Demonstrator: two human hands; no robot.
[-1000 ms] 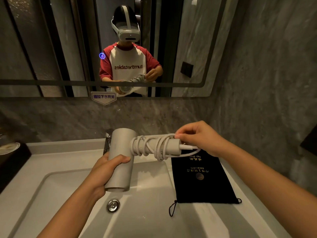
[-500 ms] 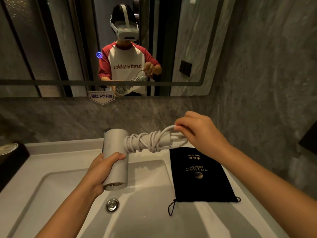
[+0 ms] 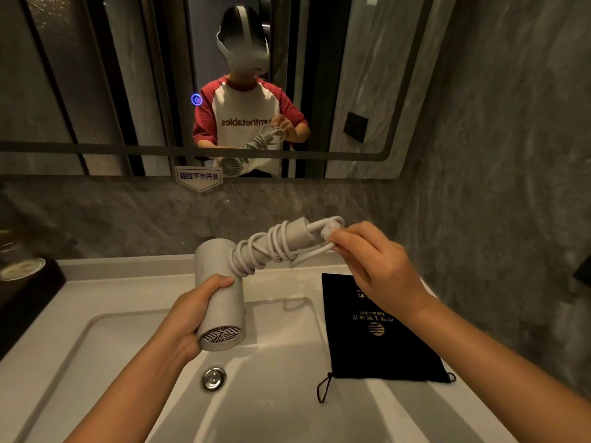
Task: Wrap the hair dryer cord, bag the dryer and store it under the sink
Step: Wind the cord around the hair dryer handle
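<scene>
A pale grey hair dryer [image 3: 220, 302] hangs above the white sink [image 3: 105, 343], its grille end facing me. My left hand [image 3: 188, 318] grips the barrel. The handle slants up to the right with the white cord [image 3: 271, 251] coiled around it in several turns. My right hand [image 3: 374, 266] pinches the cord's plug end beside the tip of the handle. A black drawstring bag [image 3: 374, 334] with gold print lies flat on the counter at the right of the basin, under my right forearm.
The chrome drain plug [image 3: 213, 378] sits in the basin below the dryer. A dark box with a round dish [image 3: 22, 270] stands at the left edge. A mirror [image 3: 128, 91] fills the wall ahead and a grey stone wall [image 3: 511, 187] closes the right side.
The dryer has tilted so its grille faces me and the handle points up to the right. My right hand has moved right and up with the plug end of the cord.
</scene>
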